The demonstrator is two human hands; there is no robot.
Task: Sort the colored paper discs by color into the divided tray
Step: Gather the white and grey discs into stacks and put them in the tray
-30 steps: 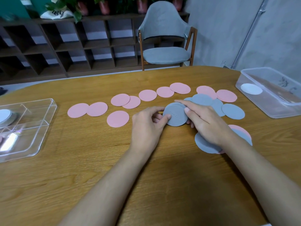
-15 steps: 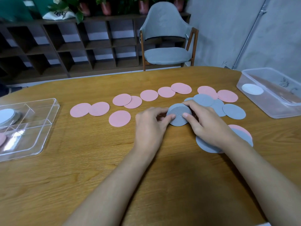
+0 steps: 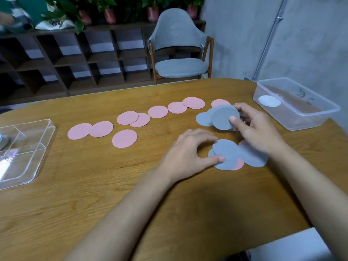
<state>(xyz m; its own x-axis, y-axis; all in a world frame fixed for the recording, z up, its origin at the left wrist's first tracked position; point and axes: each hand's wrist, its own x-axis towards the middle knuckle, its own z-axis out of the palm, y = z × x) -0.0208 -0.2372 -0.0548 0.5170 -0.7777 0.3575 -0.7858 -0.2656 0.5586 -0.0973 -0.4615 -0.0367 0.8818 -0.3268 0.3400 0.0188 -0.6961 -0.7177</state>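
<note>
Head view: your right hand (image 3: 258,129) pinches a fanned stack of grey discs (image 3: 223,118), and a loose pinch could let them slide apart and scatter on the counter (image 3: 94,185). Your left hand (image 3: 190,149) arches half open, thumb touching the near grey pile (image 3: 227,149), whose half-buried pink disc (image 3: 238,164) could get swept along. The divided tray (image 3: 43,140) sits well apart, far left.

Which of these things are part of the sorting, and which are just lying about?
In the job: pink discs, grey discs, divided tray, left hand, right hand.
Lying about: plastic tub, grey chair, shelving, potted plants.
</note>
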